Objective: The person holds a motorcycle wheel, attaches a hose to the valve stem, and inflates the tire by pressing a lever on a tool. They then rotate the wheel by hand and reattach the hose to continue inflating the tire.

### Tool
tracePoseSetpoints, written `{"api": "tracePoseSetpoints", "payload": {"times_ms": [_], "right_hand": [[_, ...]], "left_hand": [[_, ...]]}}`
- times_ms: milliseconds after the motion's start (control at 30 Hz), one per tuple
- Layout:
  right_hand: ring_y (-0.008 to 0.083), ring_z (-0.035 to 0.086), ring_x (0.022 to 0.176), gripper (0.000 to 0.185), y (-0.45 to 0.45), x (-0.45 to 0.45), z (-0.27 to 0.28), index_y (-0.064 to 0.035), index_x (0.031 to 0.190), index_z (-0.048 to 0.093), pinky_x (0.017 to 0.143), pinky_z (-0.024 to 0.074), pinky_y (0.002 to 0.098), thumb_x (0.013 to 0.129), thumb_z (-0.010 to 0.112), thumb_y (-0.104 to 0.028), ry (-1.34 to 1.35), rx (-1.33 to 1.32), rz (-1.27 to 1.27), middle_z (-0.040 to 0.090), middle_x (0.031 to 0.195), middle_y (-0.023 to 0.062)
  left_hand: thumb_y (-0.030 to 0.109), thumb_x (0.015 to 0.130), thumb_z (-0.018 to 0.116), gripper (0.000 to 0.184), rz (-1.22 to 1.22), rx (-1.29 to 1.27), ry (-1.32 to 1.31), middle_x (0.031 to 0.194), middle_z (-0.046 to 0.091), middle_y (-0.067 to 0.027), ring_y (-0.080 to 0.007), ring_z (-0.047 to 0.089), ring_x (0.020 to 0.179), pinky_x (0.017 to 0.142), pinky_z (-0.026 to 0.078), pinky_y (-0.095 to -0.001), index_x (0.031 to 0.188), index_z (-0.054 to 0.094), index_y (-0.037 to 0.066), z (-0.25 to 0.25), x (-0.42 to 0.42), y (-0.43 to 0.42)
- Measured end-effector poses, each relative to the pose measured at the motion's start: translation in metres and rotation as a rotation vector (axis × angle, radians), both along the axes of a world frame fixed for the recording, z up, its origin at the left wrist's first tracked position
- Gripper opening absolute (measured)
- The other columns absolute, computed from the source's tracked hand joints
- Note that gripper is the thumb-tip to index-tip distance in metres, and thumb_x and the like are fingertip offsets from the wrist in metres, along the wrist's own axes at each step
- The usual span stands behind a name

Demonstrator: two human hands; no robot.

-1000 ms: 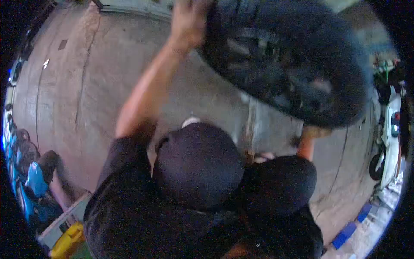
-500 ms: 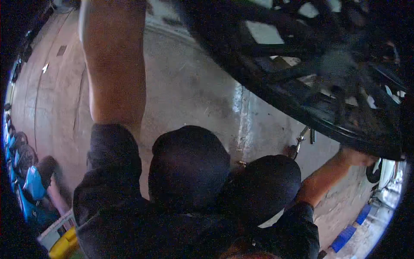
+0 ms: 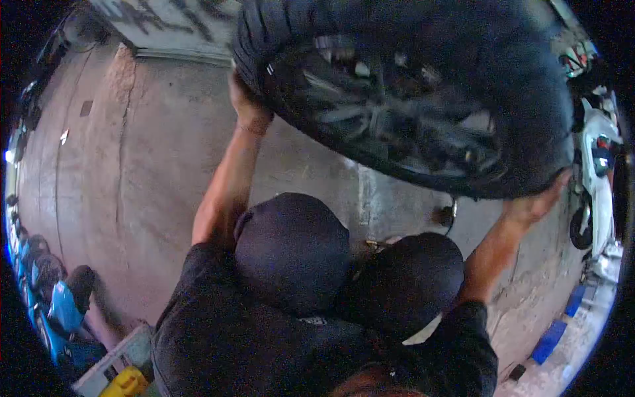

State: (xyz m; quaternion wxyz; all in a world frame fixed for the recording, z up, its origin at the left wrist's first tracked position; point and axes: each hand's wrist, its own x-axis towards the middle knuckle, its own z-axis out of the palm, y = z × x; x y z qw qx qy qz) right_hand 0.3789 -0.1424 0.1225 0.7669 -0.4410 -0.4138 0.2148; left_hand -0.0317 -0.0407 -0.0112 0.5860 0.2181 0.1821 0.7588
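A black car wheel with a tyre (image 3: pixel 529 99) and dark spoked rim fills the upper part of the head view, tilted above my knees. My left hand (image 3: pixel 246 102) presses against the tyre's left edge, its fingers partly hidden behind the tread. On the lower right, my right hand (image 3: pixel 534 204) grips the tyre from below, fingers curled along its side. Both arms are stretched forward around the wheel. Beneath the wheel a metal tool or fitting (image 3: pixel 452 210) shows on the floor, its kind unclear.
Concrete floor (image 3: pixel 165 152) spreads left and below. A pale panel with dark marks (image 3: pixel 178 26) stands at the top left. Blue motorbikes (image 3: pixel 65 308) line the left, a white motorbike (image 3: pixel 598 172) the right. A yellow object (image 3: pixel 126 384) lies lower left, blue blocks (image 3: pixel 549 343) lower right.
The wheel has shifted left in view and turned, showing more tyre tread. My left hand has come into view at its left edge; my right hand stays at the lower right.
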Motion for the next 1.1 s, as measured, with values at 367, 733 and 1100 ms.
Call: {"api": "tracePoseSetpoints", "payload": {"times_ms": [367, 733, 1100], "right_hand": [[0.0279, 0.057, 0.101, 0.062, 0.066, 0.005, 0.126, 0.0012, 0.128, 0.044, 0.09, 0.0449, 0.0382, 0.089, 0.048, -0.047, -0.644, 0.346, -0.141, 0.056, 0.117, 0.0165], [0.0289, 0.054, 0.108, 0.046, 0.044, 0.042, -0.031, 0.0011, 0.123, 0.051, 0.095, 0.0411, 0.0402, 0.088, 0.057, -0.028, -0.641, 0.024, 0.182, 0.057, 0.12, 0.0172], [0.0327, 0.049, 0.115, 0.043, 0.032, 0.079, -0.344, 0.0008, 0.123, 0.051, 0.102, 0.0335, 0.0394, 0.087, 0.054, -0.022, -0.208, -0.257, -0.181, 0.05, 0.13, 0.0166]], "left_hand": [[0.056, 0.091, 0.033, 0.062, 0.063, 0.07, 0.042, 0.126, 0.051, -0.0089, -0.0305, 0.048, 0.116, 0.099, 0.038, -0.0454, 0.13, 0.046, 0.009, 0.04, 0.014, 0.018], [0.035, 0.094, 0.05, 0.044, 0.695, 0.103, 0.942, 0.105, 0.06, -0.0091, -0.0194, 0.057, 0.089, 0.075, 0.048, -0.0346, 0.12, 0.052, 0.0, -0.1, 0.017, 0.064], [0.041, 0.093, 0.051, 0.047, 0.256, -0.169, 0.858, 0.078, 0.061, -0.0044, -0.0121, 0.051, 0.073, 0.069, 0.044, -0.0288, 0.084, 0.062, -0.004, 0.02, 0.042, 0.063]]}}
